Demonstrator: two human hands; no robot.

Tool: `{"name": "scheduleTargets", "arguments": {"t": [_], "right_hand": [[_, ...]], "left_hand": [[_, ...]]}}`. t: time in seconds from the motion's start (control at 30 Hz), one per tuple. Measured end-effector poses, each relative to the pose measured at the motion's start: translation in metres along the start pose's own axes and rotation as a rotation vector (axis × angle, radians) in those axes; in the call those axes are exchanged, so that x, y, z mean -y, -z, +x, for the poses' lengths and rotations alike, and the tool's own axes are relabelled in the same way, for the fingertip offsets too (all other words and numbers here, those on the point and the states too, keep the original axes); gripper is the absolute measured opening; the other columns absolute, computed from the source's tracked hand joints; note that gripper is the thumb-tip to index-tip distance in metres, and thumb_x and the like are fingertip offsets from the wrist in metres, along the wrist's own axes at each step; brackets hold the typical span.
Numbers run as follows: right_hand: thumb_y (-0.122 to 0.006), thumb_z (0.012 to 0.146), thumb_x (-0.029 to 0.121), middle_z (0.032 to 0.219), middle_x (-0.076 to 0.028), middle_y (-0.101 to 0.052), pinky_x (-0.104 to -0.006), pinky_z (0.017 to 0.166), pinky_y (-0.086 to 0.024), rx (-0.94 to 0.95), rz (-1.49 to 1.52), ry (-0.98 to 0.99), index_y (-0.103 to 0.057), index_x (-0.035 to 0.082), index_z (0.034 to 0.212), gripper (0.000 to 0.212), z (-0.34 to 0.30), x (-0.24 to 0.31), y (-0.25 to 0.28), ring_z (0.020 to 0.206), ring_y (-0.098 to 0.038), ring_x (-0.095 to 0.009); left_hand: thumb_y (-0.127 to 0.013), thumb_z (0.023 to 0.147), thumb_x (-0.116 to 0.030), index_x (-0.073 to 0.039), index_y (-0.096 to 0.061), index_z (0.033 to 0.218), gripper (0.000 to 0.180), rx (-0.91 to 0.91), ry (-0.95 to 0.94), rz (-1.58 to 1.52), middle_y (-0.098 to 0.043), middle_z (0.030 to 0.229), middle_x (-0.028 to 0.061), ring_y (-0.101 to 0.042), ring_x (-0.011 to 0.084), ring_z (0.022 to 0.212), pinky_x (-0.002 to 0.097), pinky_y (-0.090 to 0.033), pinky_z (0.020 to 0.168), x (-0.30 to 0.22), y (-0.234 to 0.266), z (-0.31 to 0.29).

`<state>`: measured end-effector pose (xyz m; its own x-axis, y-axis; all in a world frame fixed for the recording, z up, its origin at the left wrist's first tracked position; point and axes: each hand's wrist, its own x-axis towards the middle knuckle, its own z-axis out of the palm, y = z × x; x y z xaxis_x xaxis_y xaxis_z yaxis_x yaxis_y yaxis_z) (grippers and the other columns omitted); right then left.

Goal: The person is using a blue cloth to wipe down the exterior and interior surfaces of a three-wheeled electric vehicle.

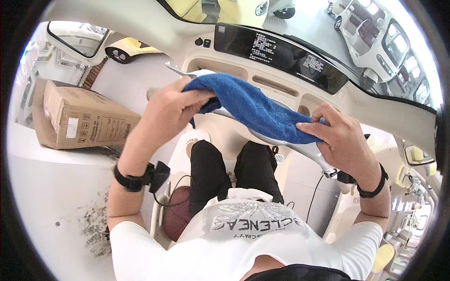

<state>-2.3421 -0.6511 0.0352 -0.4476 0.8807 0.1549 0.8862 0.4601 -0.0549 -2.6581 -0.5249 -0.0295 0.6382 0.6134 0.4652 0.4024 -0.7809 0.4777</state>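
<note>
A blue cloth (255,105) is stretched between my two hands, in front of the dashboard. My left hand (176,105) pinches its left end, where the fabric folds over and hangs a little. At the other end, my right hand (340,131) grips the cloth between thumb and fingers. Behind and below the cloth shows part of the light-coloured handlebar (307,149), with a silver lever (179,69) sticking out near my left hand. The cloth hides the middle of the handlebar.
I sit in a small cream vehicle, below a dark display panel (281,56) and windshield. Outside on the left stands an open cardboard box (89,117). Storage recesses (275,85) line the dashboard. A side mirror (418,154) is at the right. Other small vehicles (375,40) stand beyond the glass.
</note>
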Motion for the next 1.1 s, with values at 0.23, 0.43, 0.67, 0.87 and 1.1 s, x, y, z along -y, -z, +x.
{"name": "scheduleTargets", "arguments": {"t": [0.23, 0.43, 0.67, 0.87, 1.1], "right_hand": [[-0.064, 0.083, 0.0, 0.102, -0.001, -0.057, -0.028, 0.068, -0.058, -0.391, -0.223, 0.029, -0.07, 0.022, 0.106, 0.033, -0.042, -0.097, 0.013, 0.084, -0.064, -0.015], [-0.061, 0.08, -0.009, 0.115, -0.003, -0.058, -0.036, 0.086, -0.058, -0.451, -0.513, -0.058, -0.062, 0.023, 0.119, 0.051, -0.095, -0.182, 0.031, 0.103, -0.064, -0.023], [-0.056, 0.078, -0.013, 0.117, -0.006, -0.059, -0.0379, 0.091, -0.053, -0.723, -0.534, -0.112, -0.064, 0.019, 0.12, 0.054, -0.121, -0.226, 0.029, 0.108, -0.061, -0.028], [-0.064, 0.077, -0.008, 0.107, -0.01, -0.06, -0.038, 0.08, -0.053, -0.952, -0.407, 0.12, -0.07, 0.016, 0.106, 0.039, -0.034, -0.184, 0.045, 0.096, -0.063, -0.03], [-0.07, 0.071, -0.01, 0.109, -0.007, -0.059, -0.0388, 0.077, -0.055, -0.996, -0.262, 0.55, -0.07, 0.019, 0.102, 0.043, 0.031, -0.15, 0.05, 0.098, -0.062, -0.029]], "left_hand": [[-0.066, 0.086, 0.001, -0.012, -0.071, 0.114, 0.032, -0.036, -0.029, -0.153, -0.064, 0.098, 0.0152, -0.065, 0.0278, 0.08, 0.0346, -0.053, 0.07, -0.053, -0.079, -0.009], [-0.063, 0.09, -0.008, -0.021, -0.066, 0.123, 0.035, 0.062, -0.24, -0.423, -0.063, 0.093, 0.0137, -0.066, 0.031, 0.078, 0.0392, -0.054, 0.069, -0.141, -0.153, 0.02], [-0.059, 0.094, -0.01, -0.022, -0.062, 0.129, 0.037, 0.031, -0.14, -0.461, -0.064, 0.101, 0.0177, -0.066, 0.0292, 0.082, 0.0398, -0.053, 0.071, -0.171, -0.198, 0.061], [-0.056, 0.1, -0.017, -0.014, -0.042, 0.147, 0.05, -0.15, 0.032, -0.533, -0.054, 0.141, 0.0151, -0.053, 0.0249, 0.127, 0.0344, -0.041, 0.105, -0.156, -0.2, 0.054], [-0.06, 0.092, -0.01, -0.005, -0.03, 0.151, 0.066, -0.282, 0.147, -0.589, -0.046, 0.143, 0.0258, -0.052, 0.0365, 0.127, 0.0381, -0.043, 0.104, -0.156, -0.224, 0.035]]}}
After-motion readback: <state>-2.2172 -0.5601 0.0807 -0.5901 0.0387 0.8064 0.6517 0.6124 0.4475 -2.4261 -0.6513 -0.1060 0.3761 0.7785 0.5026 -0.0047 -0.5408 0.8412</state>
